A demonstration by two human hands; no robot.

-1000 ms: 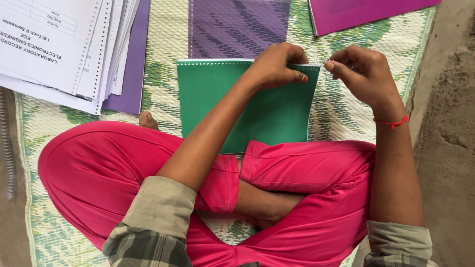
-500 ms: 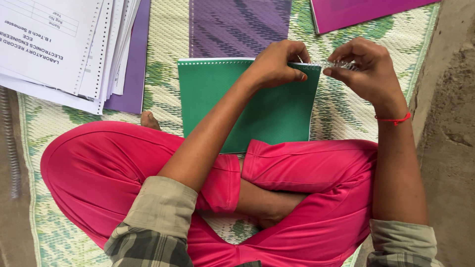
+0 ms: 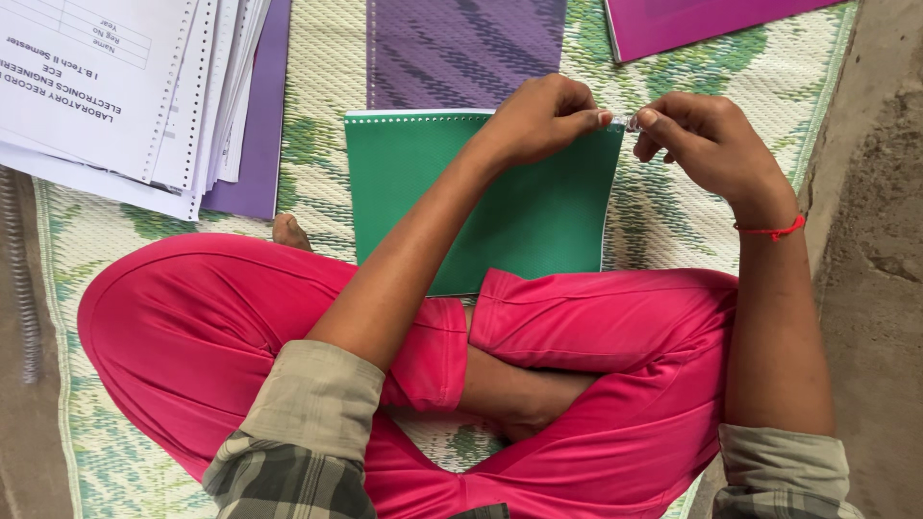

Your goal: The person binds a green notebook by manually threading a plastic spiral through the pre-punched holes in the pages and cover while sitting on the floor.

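A green booklet point(image 3: 538, 211) with a row of punched holes along its far edge lies on the mat in front of my crossed legs. My left hand point(image 3: 538, 120) pinches that edge near the far right corner. My right hand point(image 3: 707, 144), with a red thread around the wrist, pinches a thin clear spiral coil point(image 3: 630, 122). Only a short piece of the coil shows between the two sets of fingertips, right at the booklet's corner.
A stack of white punched sheets point(image 3: 106, 86) on a purple cover point(image 3: 250, 183) lies at the far left. A purple patterned sheet point(image 3: 461, 48) and a magenta cover point(image 3: 692, 19) lie beyond the booklet. The woven green mat point(image 3: 317, 144) ends at bare ground on the right.
The coil stretched longer between my hands half a second ago; now my hands are closer and only a short bit shows. The booklet has not moved.
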